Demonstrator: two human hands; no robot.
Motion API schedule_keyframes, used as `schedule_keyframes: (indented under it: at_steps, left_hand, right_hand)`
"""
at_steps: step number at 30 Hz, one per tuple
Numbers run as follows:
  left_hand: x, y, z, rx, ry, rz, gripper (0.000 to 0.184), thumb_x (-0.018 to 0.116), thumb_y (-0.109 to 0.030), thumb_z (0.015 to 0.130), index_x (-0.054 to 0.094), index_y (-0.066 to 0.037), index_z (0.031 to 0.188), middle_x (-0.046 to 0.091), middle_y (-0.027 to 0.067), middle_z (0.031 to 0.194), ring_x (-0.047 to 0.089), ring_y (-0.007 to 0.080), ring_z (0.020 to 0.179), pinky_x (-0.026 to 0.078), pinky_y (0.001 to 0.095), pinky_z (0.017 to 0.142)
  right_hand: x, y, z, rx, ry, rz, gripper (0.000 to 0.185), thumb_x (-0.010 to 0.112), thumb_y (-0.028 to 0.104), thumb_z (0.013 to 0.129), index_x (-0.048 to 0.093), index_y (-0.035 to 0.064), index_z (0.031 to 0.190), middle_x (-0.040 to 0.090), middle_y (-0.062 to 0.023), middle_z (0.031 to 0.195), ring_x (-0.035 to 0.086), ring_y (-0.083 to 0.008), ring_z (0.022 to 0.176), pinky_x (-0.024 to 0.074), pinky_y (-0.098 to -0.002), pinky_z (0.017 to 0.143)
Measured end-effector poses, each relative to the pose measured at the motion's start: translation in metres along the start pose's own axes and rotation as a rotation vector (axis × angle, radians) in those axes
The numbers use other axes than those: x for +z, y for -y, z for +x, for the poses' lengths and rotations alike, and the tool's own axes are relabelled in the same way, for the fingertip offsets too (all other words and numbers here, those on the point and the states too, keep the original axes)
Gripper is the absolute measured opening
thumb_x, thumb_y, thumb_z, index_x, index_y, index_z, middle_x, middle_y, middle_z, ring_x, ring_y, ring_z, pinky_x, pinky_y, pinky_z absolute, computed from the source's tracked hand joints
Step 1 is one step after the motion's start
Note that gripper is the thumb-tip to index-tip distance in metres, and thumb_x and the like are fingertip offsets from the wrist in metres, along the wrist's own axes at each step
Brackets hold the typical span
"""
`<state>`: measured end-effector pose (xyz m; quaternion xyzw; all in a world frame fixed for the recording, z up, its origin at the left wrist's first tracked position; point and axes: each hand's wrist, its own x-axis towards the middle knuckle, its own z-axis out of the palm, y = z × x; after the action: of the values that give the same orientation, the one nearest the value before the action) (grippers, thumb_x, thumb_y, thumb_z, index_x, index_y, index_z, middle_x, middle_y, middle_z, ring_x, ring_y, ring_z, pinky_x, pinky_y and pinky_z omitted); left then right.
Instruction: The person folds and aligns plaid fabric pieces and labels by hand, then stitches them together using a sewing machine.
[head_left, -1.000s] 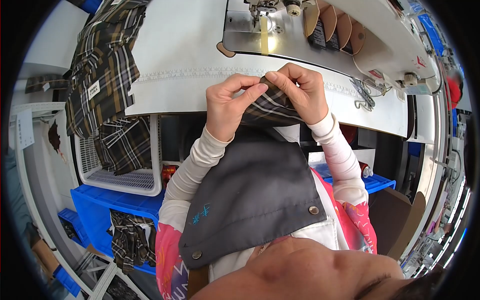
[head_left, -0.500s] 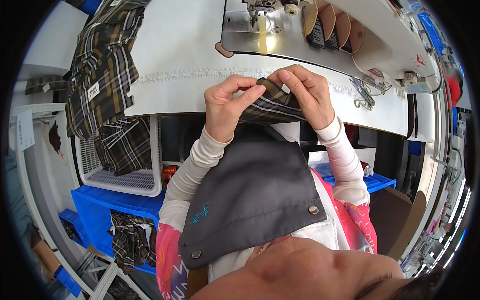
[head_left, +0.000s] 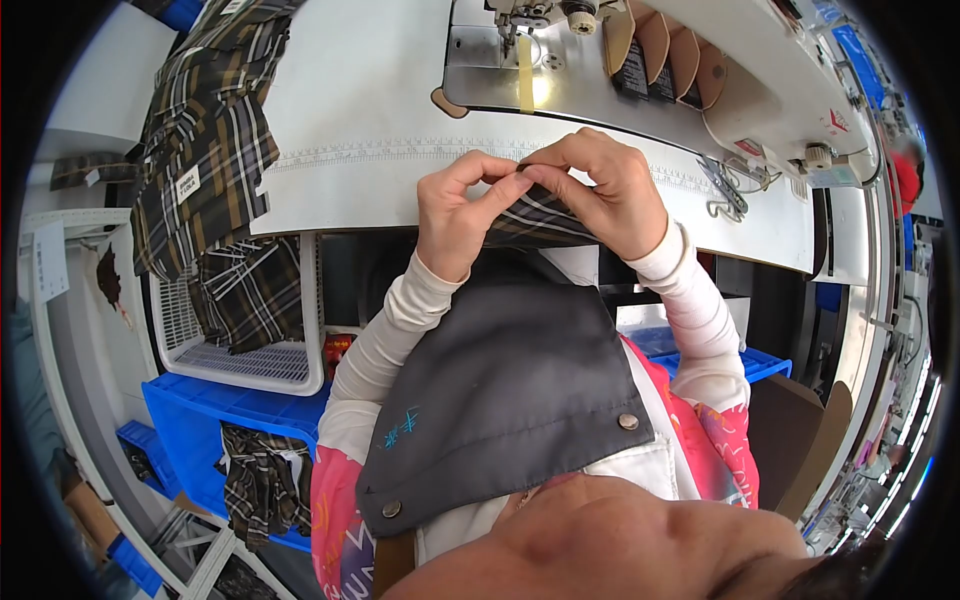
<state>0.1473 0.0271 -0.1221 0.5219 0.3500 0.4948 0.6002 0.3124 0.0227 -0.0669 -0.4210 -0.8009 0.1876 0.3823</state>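
Dark plaid fabric [head_left: 540, 222] with white and tan stripes hangs over the table's front edge below my hands. My left hand [head_left: 462, 212] pinches its upper edge between thumb and index finger. Right beside it, my right hand [head_left: 608, 192] pinches the same edge, the fingertips of both hands almost touching. The bit of cloth between the fingertips is mostly hidden. Beyond my hands stands a sewing machine [head_left: 775, 90], its needle area [head_left: 508, 45] lit, with a yellow tape strip [head_left: 526, 75] on the metal plate.
More plaid fabric [head_left: 205, 150] with a white label is piled on the table's left. Below it, a white basket [head_left: 312, 345] holds plaid pieces, above a blue crate [head_left: 185, 430]. Thread snips [head_left: 728, 190] lie at the right. Curved brown holders [head_left: 712, 75] contain black labels.
My right hand has moved left to meet the left fingertips and now pinches the cloth edge there. Less of the plaid fabric shows between the hands.
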Motion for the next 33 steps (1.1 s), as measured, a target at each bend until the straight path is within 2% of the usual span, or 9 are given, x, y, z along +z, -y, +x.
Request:
schedule_keyframes:
  at_steps: [4, 9, 11, 14, 17, 19, 21, 23, 33]
  left_hand:
    - [-0.007, -0.004, -0.001, -0.124, 0.0, -0.163, 0.014, 0.06, 0.0, 0.082, 0.062, 0.006, 0.095, 0.063, 0.0055, 0.087, 0.056, 0.0076, 0.078, 0.043, 0.0183, 0.071]
    - [-0.052, -0.03, -0.023, -0.067, -0.26, -0.089, 0.013, 0.058, -0.001, 0.084, 0.063, 0.005, 0.094, 0.063, 0.0024, 0.086, 0.055, 0.0061, 0.074, 0.044, 0.0199, 0.066]
    - [-0.085, -0.053, -0.03, -0.026, -0.283, 0.441, 0.011, 0.058, 0.0, 0.083, 0.064, 0.002, 0.092, 0.063, 0.0039, 0.081, 0.057, 0.0087, 0.069, 0.044, 0.0221, 0.061]
    - [-0.091, -0.107, -0.014, 0.337, -0.027, 1.23, 0.011, 0.061, -0.003, 0.077, 0.064, -0.004, 0.087, 0.058, 0.0124, 0.074, 0.059, 0.0273, 0.065, 0.045, 0.028, 0.058]
    - [-0.098, -0.11, 0.036, 0.412, 0.378, 1.528, 0.011, 0.06, -0.008, 0.079, 0.063, -0.002, 0.087, 0.059, 0.0133, 0.077, 0.058, 0.0233, 0.066, 0.043, 0.0285, 0.059]
    - [-0.101, -0.083, 0.085, 0.495, 0.622, 1.392, 0.013, 0.061, -0.012, 0.079, 0.063, -0.002, 0.087, 0.061, 0.0134, 0.081, 0.06, 0.0234, 0.071, 0.044, 0.03, 0.061]
    - [-0.095, -0.044, 0.129, 0.257, 0.697, 1.035, 0.014, 0.063, -0.014, 0.075, 0.067, -0.003, 0.083, 0.063, 0.0103, 0.076, 0.061, 0.0256, 0.072, 0.047, 0.0314, 0.064]
    - [-0.087, -0.006, 0.16, 0.196, 0.745, 0.692, 0.016, 0.063, -0.015, 0.076, 0.067, -0.001, 0.084, 0.065, 0.009, 0.075, 0.061, 0.0207, 0.068, 0.047, 0.0291, 0.065]
    - [-0.054, 0.029, 0.202, 0.077, 0.493, 0.81, 0.016, 0.067, -0.022, 0.068, 0.069, -0.007, 0.074, 0.066, 0.0059, 0.069, 0.063, 0.0184, 0.063, 0.049, 0.0285, 0.064]
  right_hand:
    - [0.01, -0.002, 0.008, -0.133, 0.015, -0.154, 0.005, 0.061, 0.008, 0.076, 0.059, 0.0029, 0.077, 0.057, -0.0103, 0.064, 0.056, -0.0282, 0.063, 0.0449, -0.0359, 0.055]
    - [0.059, 0.012, 0.038, -0.186, -0.034, 0.079, 0.006, 0.063, 0.004, 0.076, 0.061, 0.0026, 0.082, 0.06, -0.0119, 0.068, 0.058, -0.0284, 0.061, 0.0457, -0.0344, 0.054]
    - [0.089, 0.017, 0.049, -0.203, -0.098, 0.211, 0.008, 0.065, 0.007, 0.076, 0.061, 0.002, 0.081, 0.06, -0.0125, 0.066, 0.058, -0.0289, 0.058, 0.0454, -0.034, 0.052]
    - [0.107, 0.016, 0.057, -0.037, -0.053, 0.379, 0.011, 0.066, 0.01, 0.078, 0.06, 0.0005, 0.081, 0.062, -0.0124, 0.066, 0.062, -0.0223, 0.058, 0.0472, -0.0287, 0.052]
    - [0.104, -0.007, 0.061, 0.145, -0.003, 0.46, 0.013, 0.062, 0.012, 0.079, 0.06, -0.0015, 0.079, 0.063, -0.0107, 0.064, 0.063, -0.0159, 0.057, 0.0481, -0.0267, 0.053]
    - [0.097, -0.037, 0.062, 0.273, -0.02, 0.503, 0.015, 0.062, 0.014, 0.077, 0.06, -0.0016, 0.074, 0.062, -0.0121, 0.06, 0.063, -0.02, 0.053, 0.0476, -0.0299, 0.05]
    - [0.077, -0.066, 0.059, 0.41, 0.078, 0.478, 0.013, 0.057, 0.01, 0.082, 0.061, -0.0016, 0.081, 0.063, -0.0053, 0.065, 0.058, -0.0084, 0.055, 0.0444, -0.0221, 0.049]
    - [0.051, -0.091, 0.063, 0.547, 0.163, 0.414, 0.012, 0.058, 0.012, 0.081, 0.062, 0.001, 0.082, 0.062, -0.0042, 0.063, 0.055, -0.007, 0.05, 0.0414, -0.02, 0.045]
    - [0.014, -0.144, 0.098, 0.828, 0.437, 0.324, 0.018, 0.059, 0.025, 0.08, 0.062, 0.0066, 0.079, 0.064, -0.0001, 0.062, 0.055, -0.0067, 0.047, 0.0413, -0.0208, 0.04]
